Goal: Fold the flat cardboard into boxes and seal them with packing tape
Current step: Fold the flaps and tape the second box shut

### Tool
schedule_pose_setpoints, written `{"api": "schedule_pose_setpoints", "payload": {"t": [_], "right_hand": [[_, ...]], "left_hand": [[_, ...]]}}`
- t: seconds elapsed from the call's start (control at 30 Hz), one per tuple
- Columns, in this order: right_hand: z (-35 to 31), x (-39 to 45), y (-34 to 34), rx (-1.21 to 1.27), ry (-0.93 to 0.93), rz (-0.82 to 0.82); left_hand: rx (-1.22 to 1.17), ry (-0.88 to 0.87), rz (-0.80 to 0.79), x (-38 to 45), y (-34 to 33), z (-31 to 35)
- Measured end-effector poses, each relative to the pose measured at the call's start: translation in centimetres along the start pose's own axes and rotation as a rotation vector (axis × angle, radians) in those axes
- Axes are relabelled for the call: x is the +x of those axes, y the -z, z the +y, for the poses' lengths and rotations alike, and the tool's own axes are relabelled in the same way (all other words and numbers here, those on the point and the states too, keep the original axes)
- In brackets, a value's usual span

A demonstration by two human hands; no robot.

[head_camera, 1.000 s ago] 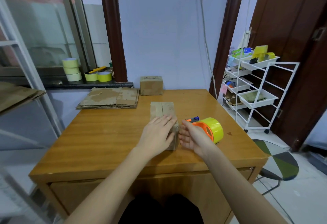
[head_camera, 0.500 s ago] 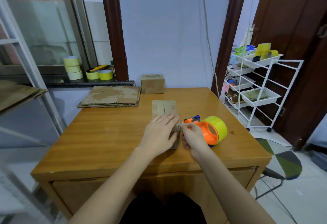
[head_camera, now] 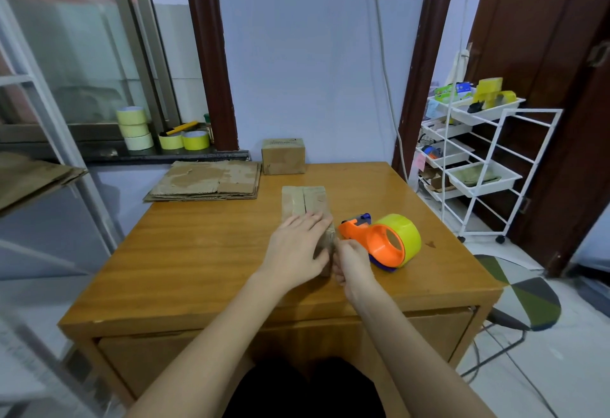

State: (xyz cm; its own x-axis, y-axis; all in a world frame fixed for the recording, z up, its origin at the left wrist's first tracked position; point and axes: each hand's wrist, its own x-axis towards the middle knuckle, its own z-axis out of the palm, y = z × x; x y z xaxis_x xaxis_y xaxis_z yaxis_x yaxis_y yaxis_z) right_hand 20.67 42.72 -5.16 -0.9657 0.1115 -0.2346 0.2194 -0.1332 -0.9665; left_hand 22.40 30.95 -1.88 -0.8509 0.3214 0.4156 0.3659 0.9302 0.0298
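Observation:
A small brown cardboard box (head_camera: 303,201) lies lengthwise in the middle of the wooden table (head_camera: 198,252), its top flaps meeting in a centre seam. My left hand (head_camera: 297,246) rests flat on the near end of the box, fingers straight. My right hand (head_camera: 351,264) is at the box's near right corner with curled fingers pinching at its edge; what lies under the fingertips is hidden. An orange tape dispenser (head_camera: 379,239) with a yellow roll sits on the table just right of that hand.
A stack of flat cardboard (head_camera: 208,179) lies at the table's back left, and a closed box (head_camera: 283,156) stands behind it by the wall. Tape rolls (head_camera: 133,127) sit on the window sill. A white wire cart (head_camera: 478,160) and a stool (head_camera: 521,295) stand to the right.
My right hand has drawn in from beside the dispenser to the box's near right corner and curled its fingers. My left hand has stayed flat on the box.

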Motion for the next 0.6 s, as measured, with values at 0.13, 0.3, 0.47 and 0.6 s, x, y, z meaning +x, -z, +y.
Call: {"api": "schedule_pose_setpoints", "payload": {"t": [0.13, 0.3, 0.47, 0.6], "right_hand": [[1.4, 0.1, 0.0, -0.138, 0.125, 0.092], [-1.0, -0.3, 0.3, -0.097, 0.348, 0.148], [-1.1, -2.7, 0.5, -0.164, 0.348, -0.214], [3.6, -3.0, 0.3, -0.296, 0.366, -0.301]], "left_hand": [[-0.042, 0.016, -0.017, 0.2, 0.1, -0.1], [-0.048, 0.009, -0.027, 0.6, 0.3, -0.4], [-0.054, 0.0, -0.051, 0.7, 0.6, -0.3], [-0.073, 0.009, -0.083, 0.9, 1.1, -0.2]]}}
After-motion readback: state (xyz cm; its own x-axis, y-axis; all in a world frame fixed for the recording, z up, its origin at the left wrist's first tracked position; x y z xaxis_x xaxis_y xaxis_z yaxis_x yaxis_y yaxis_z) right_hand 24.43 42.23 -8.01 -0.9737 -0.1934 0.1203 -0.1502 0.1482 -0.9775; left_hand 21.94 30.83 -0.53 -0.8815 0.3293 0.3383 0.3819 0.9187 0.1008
